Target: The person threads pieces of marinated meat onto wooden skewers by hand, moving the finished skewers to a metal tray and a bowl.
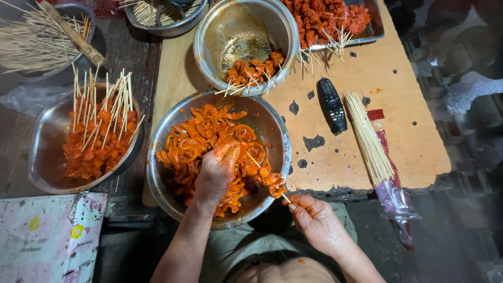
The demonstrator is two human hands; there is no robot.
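A steel bowl [277, 131] in front of me holds orange marinated meat pieces [199, 141]. My left hand [217, 173], smeared with marinade, is down in the bowl with its fingers closed on a piece of meat. My right hand [314, 220] pinches the near end of a thin bamboo skewer [268, 181] at the bowl's near right rim. Several meat pieces are threaded on that skewer, which points toward the left hand.
A left bowl of finished skewers [99, 131], a far bowl with a few skewers [246, 71], and a tray of meat [327, 21] surround it. A bundle of bare sticks [369, 139], a black remote [332, 105], and a bowl of loose sticks [36, 42] lie nearby.
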